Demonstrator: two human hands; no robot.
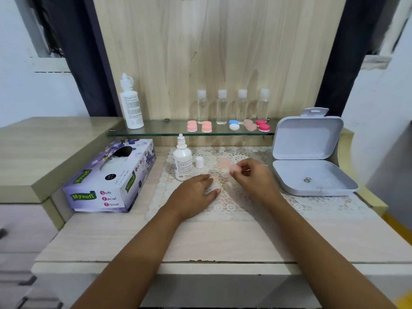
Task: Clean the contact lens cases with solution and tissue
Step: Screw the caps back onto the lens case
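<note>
**Holding the pink cap, with the case body lying just beyond the fingers**

Pinching a small pale-pink screw cap [234, 168] between thumb and fingertips, the right hand [254, 178] hangs a little above the lace mat [245, 204], fingers curled narrow around the piece. Just beyond it, up and to the left from where I stand, a blurred pale-pink lens case body [224, 163] lies on the mat; its outline is too soft to read its long axis with any confidence. The right hand is plainly the nearer of the two to it.

The left hand [196, 192] lies flat and spread on the mat, palm down, holding nothing. The small solution bottle [182, 162] stands upright just past its fingertips, with its nozzle bare and its white cap [199, 162] standing beside it. The tissue box [111, 177] sits further out on the left side.

To my eye the left hand is best placed to take the bottle, then the tissue, while the right keeps the cap. More lens cases [229, 126] wait on the glass shelf [156, 130] behind, and the open grey box [310, 157] stands at the right.
</note>
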